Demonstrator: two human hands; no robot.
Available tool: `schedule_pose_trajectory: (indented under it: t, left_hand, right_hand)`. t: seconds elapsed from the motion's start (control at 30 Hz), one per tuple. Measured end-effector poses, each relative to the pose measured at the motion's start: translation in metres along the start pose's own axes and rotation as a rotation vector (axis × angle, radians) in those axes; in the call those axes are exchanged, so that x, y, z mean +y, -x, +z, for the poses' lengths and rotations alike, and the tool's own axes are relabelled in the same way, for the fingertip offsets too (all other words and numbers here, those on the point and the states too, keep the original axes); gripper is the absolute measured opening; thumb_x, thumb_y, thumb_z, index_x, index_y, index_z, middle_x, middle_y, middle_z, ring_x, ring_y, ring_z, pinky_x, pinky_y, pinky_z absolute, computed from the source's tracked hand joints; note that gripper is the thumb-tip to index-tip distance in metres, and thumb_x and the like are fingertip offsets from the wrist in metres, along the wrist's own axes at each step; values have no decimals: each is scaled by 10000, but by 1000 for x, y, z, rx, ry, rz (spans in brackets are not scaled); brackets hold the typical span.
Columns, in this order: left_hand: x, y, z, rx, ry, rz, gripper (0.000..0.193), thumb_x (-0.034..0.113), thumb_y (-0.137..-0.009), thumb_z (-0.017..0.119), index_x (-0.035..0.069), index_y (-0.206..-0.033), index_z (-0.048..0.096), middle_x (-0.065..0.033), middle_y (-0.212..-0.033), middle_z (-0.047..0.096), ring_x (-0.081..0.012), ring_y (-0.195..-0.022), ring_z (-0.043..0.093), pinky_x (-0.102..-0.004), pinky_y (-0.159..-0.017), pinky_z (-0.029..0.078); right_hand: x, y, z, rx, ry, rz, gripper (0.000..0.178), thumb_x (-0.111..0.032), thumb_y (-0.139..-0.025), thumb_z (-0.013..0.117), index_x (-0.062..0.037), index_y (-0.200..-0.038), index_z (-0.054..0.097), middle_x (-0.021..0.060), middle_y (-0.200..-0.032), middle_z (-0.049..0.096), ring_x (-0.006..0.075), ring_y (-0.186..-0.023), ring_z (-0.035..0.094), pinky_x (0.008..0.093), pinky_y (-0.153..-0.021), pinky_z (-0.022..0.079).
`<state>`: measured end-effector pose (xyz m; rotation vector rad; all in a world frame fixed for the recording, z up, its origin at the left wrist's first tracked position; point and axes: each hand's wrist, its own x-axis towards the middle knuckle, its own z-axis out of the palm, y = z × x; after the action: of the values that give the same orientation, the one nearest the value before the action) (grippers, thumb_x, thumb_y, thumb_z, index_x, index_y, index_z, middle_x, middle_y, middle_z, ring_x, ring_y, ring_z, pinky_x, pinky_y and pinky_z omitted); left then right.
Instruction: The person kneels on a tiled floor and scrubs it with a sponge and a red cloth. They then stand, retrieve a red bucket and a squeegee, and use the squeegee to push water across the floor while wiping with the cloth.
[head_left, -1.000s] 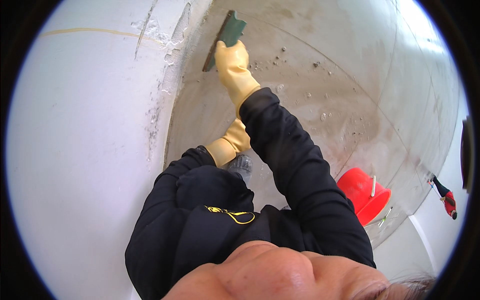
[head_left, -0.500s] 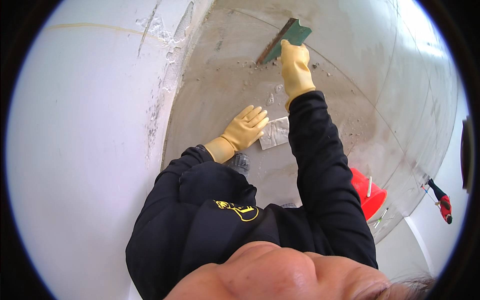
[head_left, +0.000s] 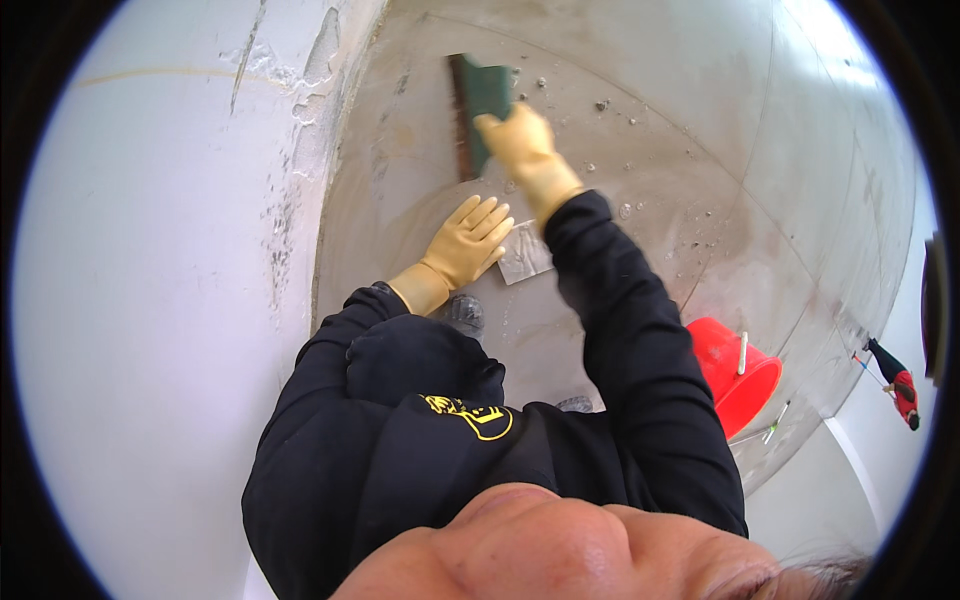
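A green hand brush (head_left: 484, 98) with brown bristles is in my right hand (head_left: 528, 150), which wears a yellow rubber glove. The brush is over the dusty floor (head_left: 400, 190), its bristle edge facing the wall; slight blur hides whether it touches. My left hand (head_left: 465, 243), gloved the same way, has its fingers stretched out and holds nothing. Its fingertips are beside a pale flat square piece (head_left: 524, 252) on the floor, and I cannot tell whether they touch it. Small lumps of debris (head_left: 602, 104) are scattered right of the brush.
A white wall (head_left: 150, 280) with chipped, stained plaster rises along my left. To my right stands a red bucket (head_left: 722, 365) with a white-gripped handle. Farther right, a person in a red top (head_left: 904, 393) holds a long-handled tool.
My right hand has swung the brush left toward the wall and turned it more upright. Debris now lies to the brush's right. My left hand keeps its place by the pale piece.
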<state>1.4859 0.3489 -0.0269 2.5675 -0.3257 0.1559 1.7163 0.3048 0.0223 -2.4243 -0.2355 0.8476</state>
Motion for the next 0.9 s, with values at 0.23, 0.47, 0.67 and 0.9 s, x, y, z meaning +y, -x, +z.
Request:
schedule_pose_trajectory:
  t: [0.23,0.47,0.67,0.9]
  left_hand:
    - [1,-9,-8,11,-7,8,555,355,-948,782,81,-1423,697,-121,-1547,644,-324,-1480,556,-518,-1299,368]
    - [25,-18,1,18,64,-10,599,376,-934,794,64,-1435,688,-148,-1552,634,-334,-1482,546,-531,-1301,351]
    - [51,-39,37,-308,-140,244,657,309,-1011,688,89,-1613,539,-127,-1712,485,-288,-1606,427,-460,-1373,257]
    - [-3,74,-30,-6,-114,-320,605,353,-1105,589,89,-1643,506,-174,-1723,448,-384,-1621,367,-528,-1353,239]
  right_hand:
    - [197,-7,-185,340,-74,254,561,-469,-927,773,54,-1127,783,173,-1014,806,286,-947,777,412,-857,599]
    - [315,72,-222,318,-866,466,340,-339,-1007,815,-40,-1162,770,91,-1084,776,193,-824,738,318,-694,592]
    - [322,132,-137,320,-1057,644,496,-472,-990,830,-34,-1206,738,164,-1061,794,259,-842,781,330,-712,649]
    - [325,151,-126,14,-884,768,802,-756,-982,668,38,-1064,751,216,-907,809,281,-715,779,351,-703,667]
